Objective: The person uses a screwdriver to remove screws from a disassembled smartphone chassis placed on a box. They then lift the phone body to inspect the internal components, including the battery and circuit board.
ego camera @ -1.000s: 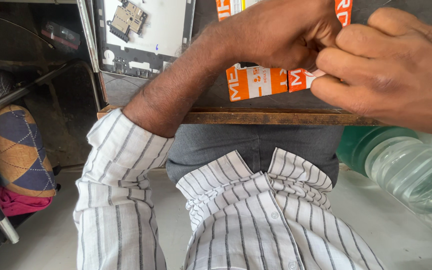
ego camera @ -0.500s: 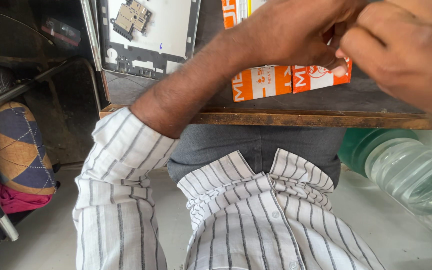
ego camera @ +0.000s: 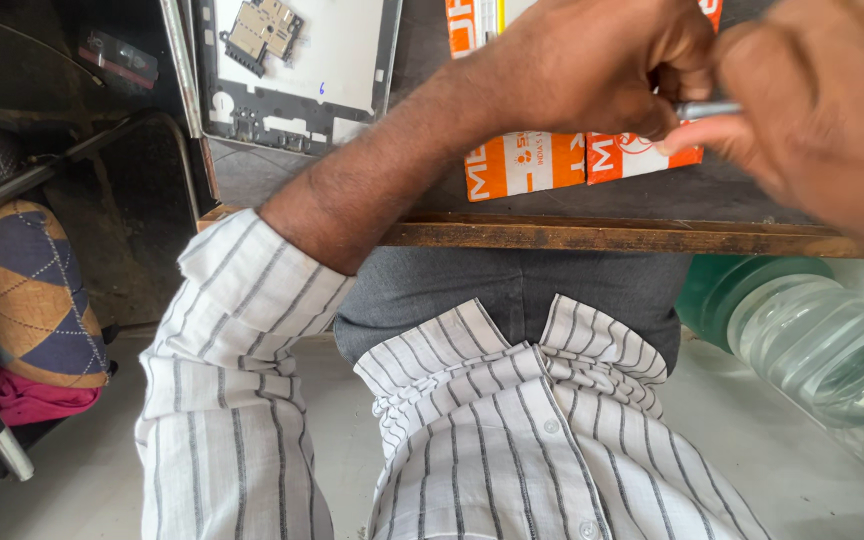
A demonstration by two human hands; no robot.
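- The table point(ego camera: 592, 235) is the landmark: a dark top with a worn wooden front edge that runs across the view just above the person's lap.
- A large clear bottle point(ego camera: 832, 360) with a green cap lies on the floor below the table's right end, tilted, cap toward the table.
- An open device shell point(ego camera: 292, 70), white inside with a small circuit board, lies on the table's left part, its left side at the table's left edge.
- An orange and white box point(ego camera: 552, 160) lies flat on the table near the front edge, partly under both hands.
- The left hand point(ego camera: 592, 65) comes in from the left over the box, its forearm crossing the front edge; the fingers are curled tight together, closed on the left end of the tool.
- The right hand point(ego camera: 822, 110), blurred, comes in from the right, thumb and fingers pinched on the tool's other end.
- The tool point(ego camera: 707, 108) is a thin silvery shaft, held above the box's right half; only a short stretch shows between the hands. Its long axis runs left to right, roughly along the front edge. Neither hand is nearer: both touch it.
- Open tabletop shows between the shell and the box, and a narrow strip between the box and the front edge.
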